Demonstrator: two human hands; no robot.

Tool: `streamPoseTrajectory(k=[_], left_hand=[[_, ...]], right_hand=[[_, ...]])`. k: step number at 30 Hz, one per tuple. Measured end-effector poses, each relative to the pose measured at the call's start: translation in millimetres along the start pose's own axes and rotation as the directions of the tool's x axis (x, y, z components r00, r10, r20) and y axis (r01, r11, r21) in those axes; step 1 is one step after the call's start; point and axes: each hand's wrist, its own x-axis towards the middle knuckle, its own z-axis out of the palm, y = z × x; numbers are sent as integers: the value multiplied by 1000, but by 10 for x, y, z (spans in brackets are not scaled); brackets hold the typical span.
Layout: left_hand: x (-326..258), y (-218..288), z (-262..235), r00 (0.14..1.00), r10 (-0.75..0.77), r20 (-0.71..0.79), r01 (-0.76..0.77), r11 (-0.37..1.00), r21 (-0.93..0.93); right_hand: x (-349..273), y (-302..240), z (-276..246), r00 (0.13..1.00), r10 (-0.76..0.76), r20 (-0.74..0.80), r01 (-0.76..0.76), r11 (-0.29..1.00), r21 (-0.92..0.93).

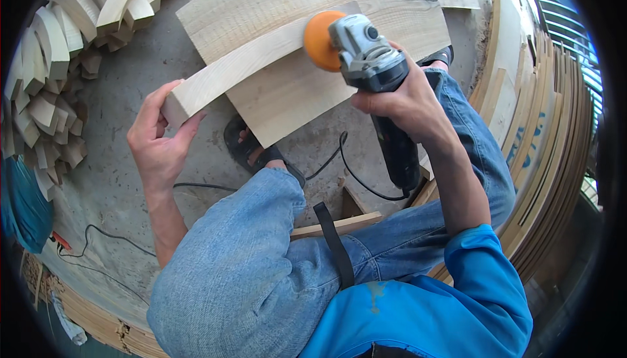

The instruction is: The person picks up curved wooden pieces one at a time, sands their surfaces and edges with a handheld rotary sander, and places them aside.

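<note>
Nearest the camera is the person's own body: a bright blue shirt (418, 322) and faded jeans (228, 260), the legs spread below the two hands. A wide wooden panel (290, 106) lies beyond and between the hands, under the work. To the right of the right hand (418, 100), long boards (539, 155) stand stacked in layers; beyond the left hand (160, 132), off to its left, curved wooden blocks (49, 38) are heaped.

A long curved wooden piece (238, 64) runs from the left hand across the panel toward the right hand. The left hand grips its near end — thumb on one side, fingers on the other. The right hand is wrapped round the grey and black body of a handheld power tool (369, 51), whose round orange disc (320, 38) overlaps the far part of the curved piece; whether they touch I cannot tell.

Between the hands, nearer the person, a dark sandal (238, 142) shows beside the panel, and a thin black cord (353, 178) loops below the tool.
</note>
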Motion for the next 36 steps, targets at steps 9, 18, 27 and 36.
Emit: streamPoseTrajectory(k=[9, 18, 27, 36], left_hand=[[7, 47, 13, 1000, -10, -12, 10, 1000, 8], [-16, 47, -23, 997, -83, 3, 84, 996, -21], [-4, 23, 27, 999, -14, -34, 12, 999, -44], [-14, 48, 4, 998, -59, 7, 60, 997, -40]], right_hand=[[88, 143, -368, 971, 80, -225, -74, 997, 35], [40, -148, 101, 966, -72, 247, 29, 985, 172], [155, -314, 730, 830, -322, 455, 194, 932, 305], [164, -338, 614, 897, -236, 373, 170, 965, 201]])
